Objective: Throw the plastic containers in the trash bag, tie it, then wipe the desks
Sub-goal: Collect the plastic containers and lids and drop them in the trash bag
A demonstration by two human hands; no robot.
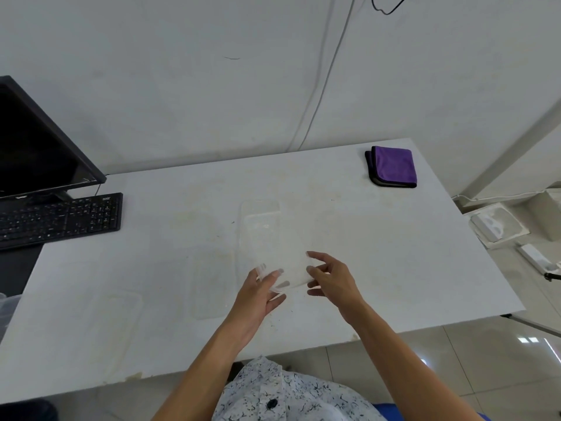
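At the middle of the white bench (379, 262), a clear plastic container (273, 238) is held at its near end by both hands. The left hand (262, 294) is clamped on the near left corner, with its fingers curled round the rim. The right hand (332, 281) is closed on the near right corner, with thumb and fingers bent against the edge. The far end of the container is directed away from the person; whether it rests on the bench surface cannot be told, as the plastic is almost see-through. A second clear container (212, 284) is seen lying flat on the bench just left of the left hand. A third clear container (117, 320) is seen further left, near the front edge. A folded purple cloth (393, 167) is placed at the far right corner of the bench, well apart from the hands. A black keyboard (60, 220) is set at the far left of the bench, with a dark monitor (36, 141) standing behind it. Stains and small dark specks are noted on the bench surface around the containers. Two cables (321, 95) are seen hanging down the white wall behind the bench. White boxes (498, 223) are seen on the tiled floor to the right.
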